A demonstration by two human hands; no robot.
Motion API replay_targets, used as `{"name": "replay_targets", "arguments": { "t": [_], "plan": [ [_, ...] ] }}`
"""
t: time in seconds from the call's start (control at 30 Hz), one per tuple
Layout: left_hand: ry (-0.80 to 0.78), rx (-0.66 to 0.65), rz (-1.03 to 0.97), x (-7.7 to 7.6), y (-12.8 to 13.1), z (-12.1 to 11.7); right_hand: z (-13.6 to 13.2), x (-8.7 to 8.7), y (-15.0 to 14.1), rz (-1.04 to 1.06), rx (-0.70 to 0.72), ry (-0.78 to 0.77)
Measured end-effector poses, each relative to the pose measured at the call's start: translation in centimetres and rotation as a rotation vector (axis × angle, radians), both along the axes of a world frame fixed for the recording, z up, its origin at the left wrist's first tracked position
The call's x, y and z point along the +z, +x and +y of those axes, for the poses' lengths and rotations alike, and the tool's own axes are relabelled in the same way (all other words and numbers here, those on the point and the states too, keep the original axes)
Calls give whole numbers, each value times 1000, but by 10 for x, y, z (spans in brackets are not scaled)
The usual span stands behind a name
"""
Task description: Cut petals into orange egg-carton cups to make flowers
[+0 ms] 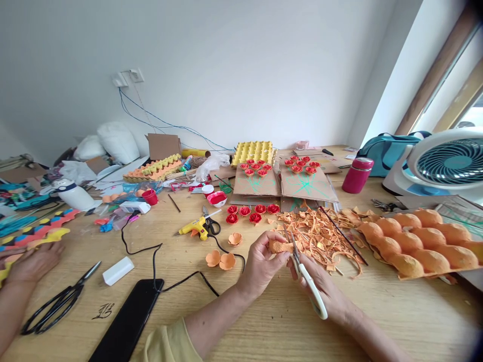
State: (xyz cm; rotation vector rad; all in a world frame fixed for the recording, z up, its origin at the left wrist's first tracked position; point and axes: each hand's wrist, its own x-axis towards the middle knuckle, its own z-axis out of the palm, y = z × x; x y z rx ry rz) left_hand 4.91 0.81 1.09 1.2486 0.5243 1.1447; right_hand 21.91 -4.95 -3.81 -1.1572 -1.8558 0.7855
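Pinched in my left hand point(260, 264) is an orange egg-carton piece point(281, 247). My right hand point(320, 281) grips a pair of white-handled scissors point(311, 291), whose blades meet the piece's right end. Just beyond lies a heap of orange carton scraps point(315, 234). To the left of my left hand are orange cup-shaped petal pieces point(227, 261) and another orange flower cup point(235, 239). Several red paper roses point(255, 217) sit behind them. An orange egg carton point(422, 244) rests upside down at the right.
A yellow glue gun point(194, 229) and black-handled scissors point(213, 225) lie mid-table. At left are a black phone point(128, 322), large black scissors point(62, 301) and another person's hand point(35, 264). Cardboard panels point(309, 186) with roses, a pink bottle point(357, 176) and a fan point(449, 163) stand behind.
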Motion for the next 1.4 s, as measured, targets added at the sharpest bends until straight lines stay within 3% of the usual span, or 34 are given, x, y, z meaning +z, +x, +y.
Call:
{"name": "replay_targets", "arguments": {
  "t": [0.4,0.63,0.9,1.4],
  "plan": [
    [-126,-39,-55,15,1,-7,-6,8,-3,20,-25,17],
    [-177,-63,-81,13,-1,-4,-8,11,-4,33,-25,23],
    [-206,-104,-138,8,-2,0,-8,11,-4,29,-44,38],
    [-185,-90,-88,26,-6,-3,-8,10,-3,-12,-100,48]
  ]
}}
